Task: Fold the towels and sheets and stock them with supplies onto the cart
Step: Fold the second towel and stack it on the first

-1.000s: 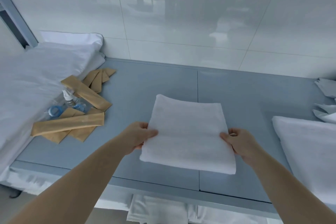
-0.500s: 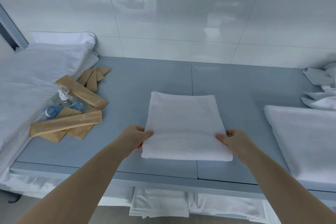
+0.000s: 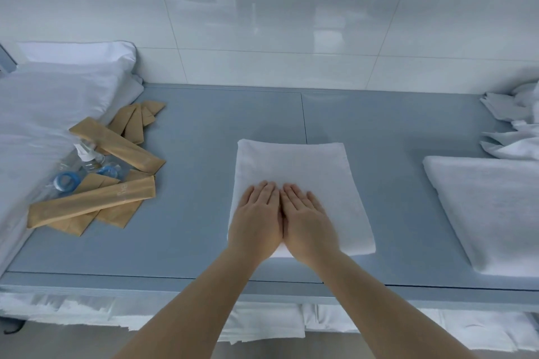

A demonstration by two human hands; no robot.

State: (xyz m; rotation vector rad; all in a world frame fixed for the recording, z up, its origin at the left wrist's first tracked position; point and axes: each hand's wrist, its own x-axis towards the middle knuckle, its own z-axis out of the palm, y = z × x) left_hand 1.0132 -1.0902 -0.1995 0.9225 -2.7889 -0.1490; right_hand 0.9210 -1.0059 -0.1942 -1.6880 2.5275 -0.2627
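Head view: left hand (image 3: 256,220), right hand (image 3: 309,223) flat, fingers straight, pressing folded towel (image 3: 297,166) beneath.

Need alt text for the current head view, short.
Both hands, left hand and right hand, lie flat side by side on a folded white towel at the middle of a blue-grey cart top. Tan paper packets and small bottles sit left; more white linen sits right.

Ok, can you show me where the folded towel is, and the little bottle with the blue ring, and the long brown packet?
folded towel (image 3: 294,163): head view, bare far half beyond the fingers.
small bottle (image 3: 87,159): head view, its clear body beneath the white top.
long brown packet (image 3: 93,203): head view, middle of the nearest packet.
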